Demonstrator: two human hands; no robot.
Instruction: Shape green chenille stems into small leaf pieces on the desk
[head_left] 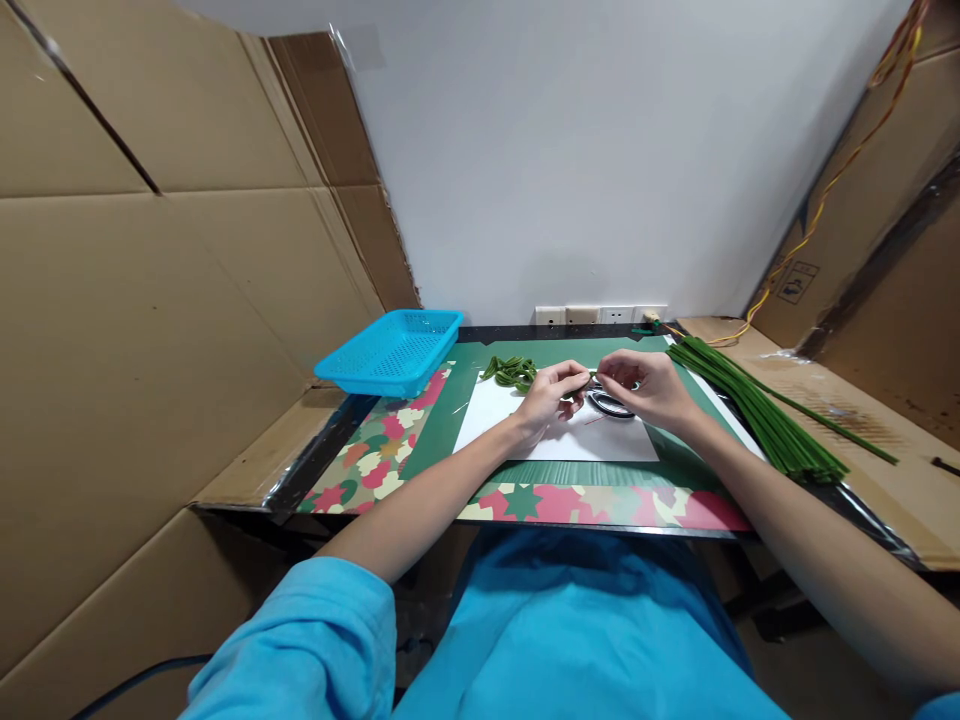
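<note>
My left hand (553,391) and my right hand (646,385) meet over a white sheet (525,435) on the table. Both pinch the ends of a short green fuzzy wire (591,377) held between them, fingers closed. Black-handled scissors (611,404) lie on the sheet under my right hand. A small heap of bent green wire pieces (511,371) rests just beyond my left hand. A long bundle of straight green wires (757,410) lies along the right side.
A blue plastic basket (391,352) sits at the table's far left corner. A green mat (450,410) and camouflage-pattern paper (375,460) cover the tabletop. Cardboard walls stand left and right; wall sockets (600,314) and a yellow cable (825,190) are behind.
</note>
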